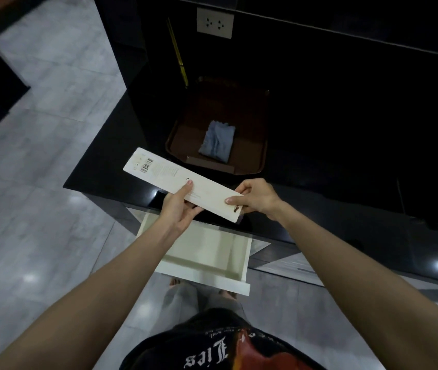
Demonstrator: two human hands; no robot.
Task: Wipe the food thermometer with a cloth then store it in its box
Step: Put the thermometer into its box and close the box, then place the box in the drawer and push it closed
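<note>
Both my hands hold a long flat white box [164, 172] with a barcode at its far left end, over the front edge of a black counter. My left hand [179, 206] grips it from below near the middle, thumb on top. My right hand [255, 197] pinches its near right end. A folded grey-blue cloth [218, 141] lies on a brown tray [252, 156] just behind the box. The thermometer itself is not visible; I cannot tell whether it is inside the box.
A white drawer [204, 252] stands pulled out below the counter edge, under my hands. The black counter [346, 156] runs to the right. A wall socket [214, 23] is at the back. Grey tiled floor [39, 182] lies to the left.
</note>
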